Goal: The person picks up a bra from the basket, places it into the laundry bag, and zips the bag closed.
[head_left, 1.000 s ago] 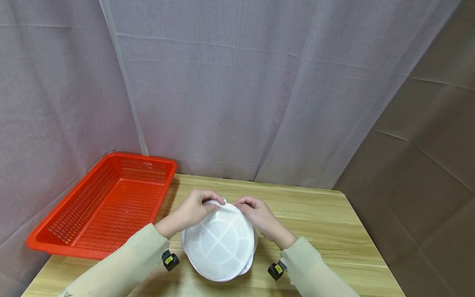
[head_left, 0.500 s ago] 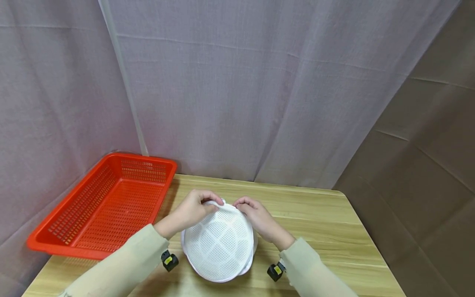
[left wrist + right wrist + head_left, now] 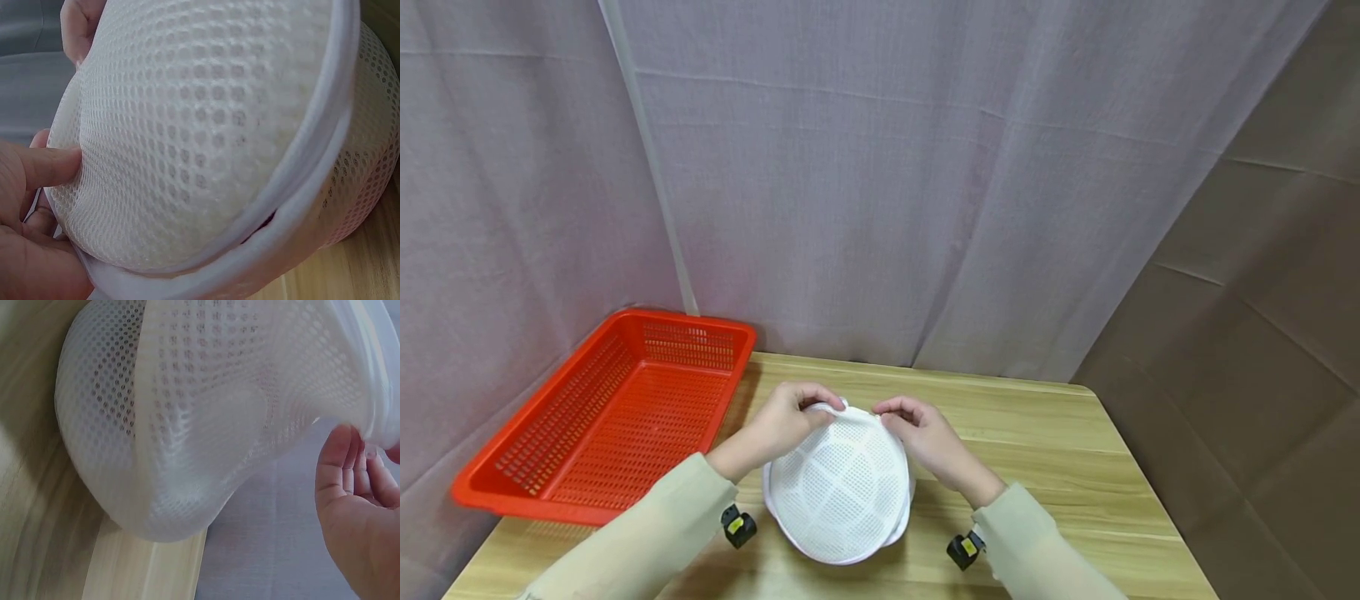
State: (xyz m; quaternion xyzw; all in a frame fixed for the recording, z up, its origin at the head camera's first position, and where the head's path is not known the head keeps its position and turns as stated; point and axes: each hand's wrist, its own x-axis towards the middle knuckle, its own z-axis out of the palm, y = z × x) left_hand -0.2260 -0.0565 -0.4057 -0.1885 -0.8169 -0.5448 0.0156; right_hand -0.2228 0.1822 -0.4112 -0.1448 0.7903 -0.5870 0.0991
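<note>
A round white mesh laundry bag [image 3: 842, 492] stands on edge at the front of the table, its flat mesh face toward me. My left hand [image 3: 784, 423] pinches its top rim between thumb and fingers. In the left wrist view, the thumb of that left hand [image 3: 50, 165] presses on the mesh, and a narrow dark slit shows between the bag's edge bands. Just to the right, my right hand [image 3: 931, 442] pinches the upper right edge. The right wrist view has this right hand's [image 3: 356, 506] fingertips at the bag's border; what exactly they grip there is partly hidden.
A red plastic basket [image 3: 655, 400] with slotted walls stands at the left. The wooden table [image 3: 1037, 467] extends to the right of the bag. Grey curtain [image 3: 865, 183] hangs behind, and a brown fabric wall [image 3: 1247, 358] borders the right side.
My left hand has shifted slightly left with the laundry bag's rim. The gap between the two hands' fingertips has widened a little.
</note>
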